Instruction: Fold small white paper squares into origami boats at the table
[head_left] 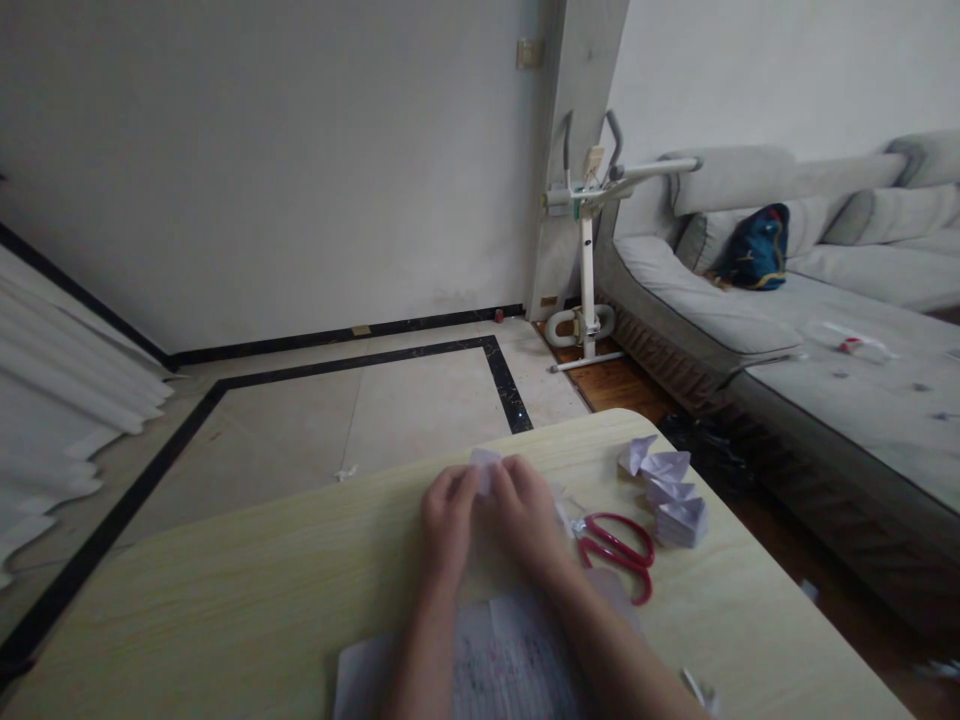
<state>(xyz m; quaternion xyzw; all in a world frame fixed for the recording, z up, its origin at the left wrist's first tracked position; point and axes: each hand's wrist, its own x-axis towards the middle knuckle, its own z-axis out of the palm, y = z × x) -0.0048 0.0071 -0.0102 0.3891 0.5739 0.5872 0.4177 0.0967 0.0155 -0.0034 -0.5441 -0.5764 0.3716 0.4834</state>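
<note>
Both my hands meet over the far part of the pale wooden table [247, 590]. A small piece of white paper [486, 465] is pinched between them, its upper edge showing above the fingertips. My left hand [448, 515] has its fingers closed on the paper's left side, and my right hand [529, 515] closes on its right side. Scissors with red handles [619, 550] lie just right of my right hand, their blades partly hidden behind it. Under my forearms rests a sheet of paper with writing [502, 650].
Several folded white paper pieces [679, 505] stand near the table's right edge. Beyond lie a grey sofa [862, 400] with a dark blue bag [757, 248] and a white exercise machine [587, 260]. A white curtain [56, 400] hangs at the left.
</note>
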